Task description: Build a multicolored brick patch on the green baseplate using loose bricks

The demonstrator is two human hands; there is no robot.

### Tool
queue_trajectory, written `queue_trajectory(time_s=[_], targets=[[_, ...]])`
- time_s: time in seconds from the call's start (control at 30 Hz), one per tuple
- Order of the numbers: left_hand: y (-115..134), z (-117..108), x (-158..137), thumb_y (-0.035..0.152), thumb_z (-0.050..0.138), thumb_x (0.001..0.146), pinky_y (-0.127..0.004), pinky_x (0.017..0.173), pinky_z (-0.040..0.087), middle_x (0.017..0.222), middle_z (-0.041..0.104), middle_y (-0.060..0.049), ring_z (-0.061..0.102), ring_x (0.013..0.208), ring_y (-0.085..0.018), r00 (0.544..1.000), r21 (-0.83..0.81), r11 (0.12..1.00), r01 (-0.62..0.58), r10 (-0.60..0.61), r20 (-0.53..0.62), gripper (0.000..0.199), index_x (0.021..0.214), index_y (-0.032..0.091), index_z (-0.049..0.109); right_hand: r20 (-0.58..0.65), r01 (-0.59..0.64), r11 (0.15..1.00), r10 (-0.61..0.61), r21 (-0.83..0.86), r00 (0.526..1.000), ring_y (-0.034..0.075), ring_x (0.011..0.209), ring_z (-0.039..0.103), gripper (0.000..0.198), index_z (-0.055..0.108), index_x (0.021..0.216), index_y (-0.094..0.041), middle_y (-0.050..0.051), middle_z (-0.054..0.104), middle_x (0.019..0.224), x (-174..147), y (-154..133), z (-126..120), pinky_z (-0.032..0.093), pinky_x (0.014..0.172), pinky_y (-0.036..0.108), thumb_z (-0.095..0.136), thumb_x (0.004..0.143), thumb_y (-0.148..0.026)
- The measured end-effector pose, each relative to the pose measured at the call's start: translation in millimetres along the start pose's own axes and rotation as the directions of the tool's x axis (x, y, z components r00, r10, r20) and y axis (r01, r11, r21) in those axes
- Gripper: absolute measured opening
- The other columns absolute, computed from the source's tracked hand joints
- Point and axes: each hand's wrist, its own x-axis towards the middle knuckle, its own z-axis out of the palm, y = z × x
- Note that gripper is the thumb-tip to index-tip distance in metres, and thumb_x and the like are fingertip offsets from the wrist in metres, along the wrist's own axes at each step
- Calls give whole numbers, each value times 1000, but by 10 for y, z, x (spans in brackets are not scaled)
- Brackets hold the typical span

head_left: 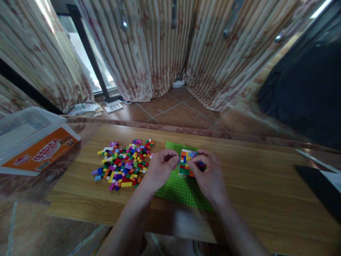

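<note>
Two bare hands work over a green studded baseplate (181, 190) on a wooden table (261, 185). The multicoloured brick assembly (183, 166) lies on the far half of the baseplate; whether it is locked to the studs cannot be told. The right hand (210, 172) is curled over the assembly's right side, thumb and fingers against its top; how firmly it grips is unclear. The left hand (161, 169) is at the baseplate's left side, thumb and forefinger drawn together beside the assembly; whether they pinch a brick cannot be told. Loose bricks (125, 167) are heaped left of the baseplate, near the left hand. Likely faults: uneven pressure from the right fingers could tilt or shift the assembly; crowded fingertips could misalign or loosen small bricks; a sideways sweep of the left wrist could scatter the heap.
</note>
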Motion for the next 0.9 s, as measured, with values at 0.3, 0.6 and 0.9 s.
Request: queue_trajectory(time_s=[0.3,0.6,0.9], targets=[[111,79,-65,27,69,70,-22,58,44,66,66,0,55,57,-10,997,-131,988,76,-73,28,16,80,14,73,-29,90,995,-91,-49,995,26,107,56,19,71,81,-24,9,64,110,15,-36,-93,41,96,48,58,86,-36],[127,89,-82,25,70,71,-22,61,46,67,67,0,56,59,-10,995,-169,984,58,-43,94,17,82,13,73,87,195,978,-201,71,976,23,104,60,16,71,95,-27,6,69,107,-1,-176,-121,45,94,44,60,86,-34],[160,80,-101,26,66,76,-22,63,45,67,63,0,55,61,-10,982,-106,991,-85,101,160,13,80,14,68,90,131,987,-140,98,986,22,92,62,14,69,83,-25,4,71,89,-3,-212,-150,47,85,41,60,86,-35]])
